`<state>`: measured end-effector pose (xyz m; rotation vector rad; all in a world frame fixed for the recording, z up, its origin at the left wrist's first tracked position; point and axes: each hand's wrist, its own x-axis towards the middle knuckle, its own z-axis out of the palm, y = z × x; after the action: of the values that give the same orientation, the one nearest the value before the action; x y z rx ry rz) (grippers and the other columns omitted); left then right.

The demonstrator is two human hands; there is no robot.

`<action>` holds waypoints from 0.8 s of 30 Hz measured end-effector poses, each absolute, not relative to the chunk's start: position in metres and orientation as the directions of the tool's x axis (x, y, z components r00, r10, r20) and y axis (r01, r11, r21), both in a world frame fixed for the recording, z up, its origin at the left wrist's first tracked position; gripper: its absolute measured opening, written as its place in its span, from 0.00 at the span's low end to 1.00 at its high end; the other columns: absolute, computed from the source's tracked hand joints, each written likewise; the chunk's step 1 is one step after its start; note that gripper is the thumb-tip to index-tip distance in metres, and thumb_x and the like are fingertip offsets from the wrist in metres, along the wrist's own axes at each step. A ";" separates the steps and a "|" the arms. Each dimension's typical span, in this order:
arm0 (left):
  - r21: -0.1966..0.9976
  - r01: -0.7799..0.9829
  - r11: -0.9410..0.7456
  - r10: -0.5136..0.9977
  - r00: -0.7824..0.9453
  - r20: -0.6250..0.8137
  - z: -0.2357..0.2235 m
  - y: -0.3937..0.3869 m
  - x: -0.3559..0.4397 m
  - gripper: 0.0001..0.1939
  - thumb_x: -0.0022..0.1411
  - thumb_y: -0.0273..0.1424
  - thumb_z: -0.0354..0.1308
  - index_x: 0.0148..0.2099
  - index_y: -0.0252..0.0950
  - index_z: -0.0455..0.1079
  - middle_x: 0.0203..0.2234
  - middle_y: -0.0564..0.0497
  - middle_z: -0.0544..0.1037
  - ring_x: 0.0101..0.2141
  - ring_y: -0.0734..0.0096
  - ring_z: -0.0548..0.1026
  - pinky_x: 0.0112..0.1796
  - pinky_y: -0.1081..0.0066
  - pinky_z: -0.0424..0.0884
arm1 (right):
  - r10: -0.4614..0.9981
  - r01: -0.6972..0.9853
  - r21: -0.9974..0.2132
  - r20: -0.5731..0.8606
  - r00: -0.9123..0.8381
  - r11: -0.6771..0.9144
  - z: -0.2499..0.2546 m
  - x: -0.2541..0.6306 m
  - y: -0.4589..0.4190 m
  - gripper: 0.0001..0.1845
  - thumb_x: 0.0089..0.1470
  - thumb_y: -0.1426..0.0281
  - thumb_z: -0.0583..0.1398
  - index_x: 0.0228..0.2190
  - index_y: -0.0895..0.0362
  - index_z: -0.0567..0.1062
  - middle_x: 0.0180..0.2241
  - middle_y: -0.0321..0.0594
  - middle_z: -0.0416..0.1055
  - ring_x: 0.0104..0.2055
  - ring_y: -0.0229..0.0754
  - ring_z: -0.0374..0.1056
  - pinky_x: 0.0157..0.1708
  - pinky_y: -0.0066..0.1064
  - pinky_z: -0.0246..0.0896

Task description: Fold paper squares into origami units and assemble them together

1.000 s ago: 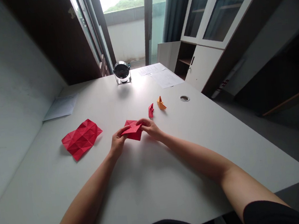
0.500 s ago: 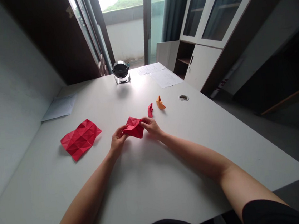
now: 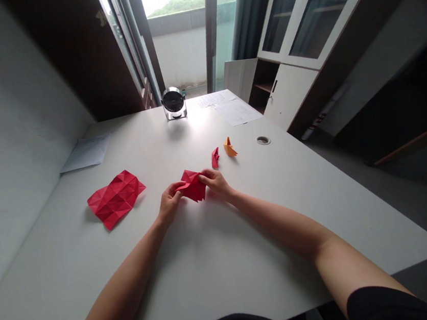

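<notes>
A partly folded sheet of red origami paper point(image 3: 193, 188) is held between both hands above the white table. My left hand point(image 3: 170, 198) pinches its left corner, thumb and fingers closed on it. At the right upper edge, my right hand point(image 3: 215, 180) grips the same paper, its thumb lying on the near face. Just beyond my right hand stands a small red folded paper figure point(image 3: 215, 157), and beside that an orange folded paper figure point(image 3: 229, 148). To the left lies a creased, opened-out red paper sheet point(image 3: 116, 199).
The white table point(image 3: 225, 261) meets a wall on the left. A round black device on a metal stand point(image 3: 173, 103) is at the far edge. Paper sheets point(image 3: 236, 111) lie back right, a packet point(image 3: 85, 153) back left. A cable hole point(image 3: 263, 140) is on the right.
The red paper between my hands has tilted and its lower edges have spread a little apart. Both hands have shifted only slightly; the other paper pieces stay where they were.
</notes>
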<state>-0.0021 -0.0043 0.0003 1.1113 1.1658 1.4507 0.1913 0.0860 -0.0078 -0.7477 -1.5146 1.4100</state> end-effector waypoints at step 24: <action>0.990 -0.120 -0.069 0.985 -0.164 0.049 -0.005 -0.004 -0.008 0.21 0.57 0.42 0.65 0.48 0.33 0.79 0.41 0.42 0.81 0.40 0.59 0.79 0.34 0.69 0.75 | 0.839 -0.115 -0.973 0.232 -0.492 0.202 -0.009 0.190 0.083 0.18 0.53 0.54 0.64 0.33 0.57 0.73 0.30 0.37 0.73 0.32 0.40 0.68 0.31 0.29 0.63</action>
<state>-0.0082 -0.0041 -0.0052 1.0774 1.2021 1.4283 0.1899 0.0834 -0.0090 -0.6968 -1.6320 1.4219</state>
